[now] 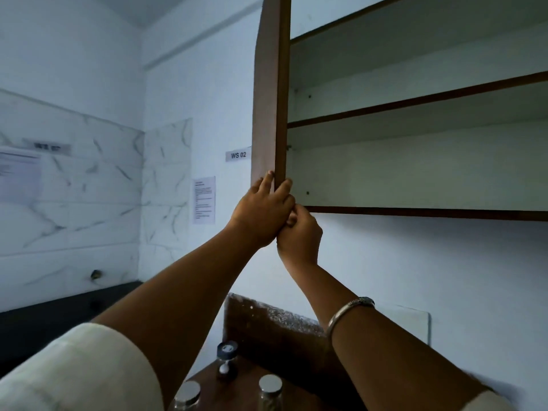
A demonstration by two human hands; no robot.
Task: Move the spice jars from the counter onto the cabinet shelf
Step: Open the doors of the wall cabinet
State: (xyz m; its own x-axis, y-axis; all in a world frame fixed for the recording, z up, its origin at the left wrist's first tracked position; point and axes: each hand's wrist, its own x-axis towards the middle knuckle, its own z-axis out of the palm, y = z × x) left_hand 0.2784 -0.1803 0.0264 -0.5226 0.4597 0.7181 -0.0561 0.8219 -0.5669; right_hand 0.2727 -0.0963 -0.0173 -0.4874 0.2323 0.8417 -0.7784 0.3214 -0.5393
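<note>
The wall cabinet stands open, its brown door swung out edge-on toward me. My left hand grips the door's lower edge, fingers wrapped around it. Just below and right of it, my right hand is curled at the door's bottom corner, touching the left hand; what it holds is hidden. Inside, the white shelves are bare. Far below on the brown counter stand two spice jars with silver lids and a small dark-capped jar.
A speckled brown backsplash rises behind the counter. Marble tiles and taped papers cover the left walls, with a "WS 02" label. A black countertop runs along the left wall.
</note>
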